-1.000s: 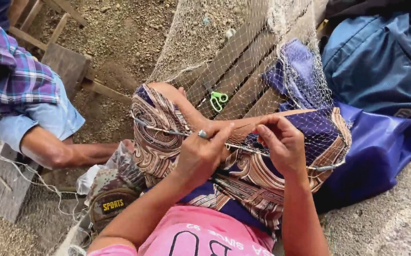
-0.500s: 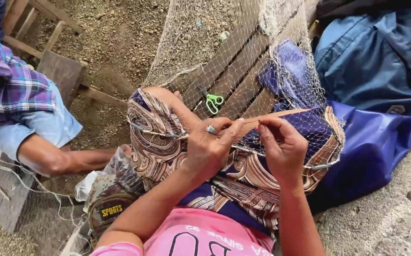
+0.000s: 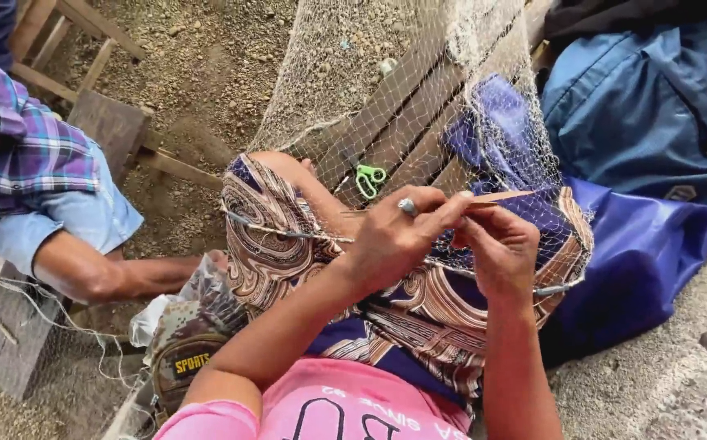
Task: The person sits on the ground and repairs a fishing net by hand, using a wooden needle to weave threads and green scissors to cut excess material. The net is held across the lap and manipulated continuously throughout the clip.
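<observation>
My left hand (image 3: pixel 398 232), with a ring on one finger, pinches a thin flat wooden netting needle (image 3: pixel 496 196) that points right. My right hand (image 3: pixel 500 248) is just below it, fingers pinched on the mesh of a pale fishing net (image 3: pixel 386 73). The net drapes from the top of the view down over my lap, which is covered by a brown patterned cloth (image 3: pixel 280 253). A taut cord (image 3: pixel 280 232) runs across my left knee toward my hands. Small green scissors (image 3: pixel 370 179) lie under the net on wooden slats.
Another person in a plaid shirt (image 3: pixel 35 147) and denim shorts sits at the left on wooden planks (image 3: pixel 109 122). A blue bag (image 3: pixel 647 106) and blue cloth (image 3: pixel 638 261) lie at the right. A camouflage cap (image 3: pixel 190 342) rests by my left leg. Gravel ground surrounds everything.
Both hands have risen slightly and moved together. The wooden needle now sticks out to the right from my left hand's fingers, and the right hand has dropped below it.
</observation>
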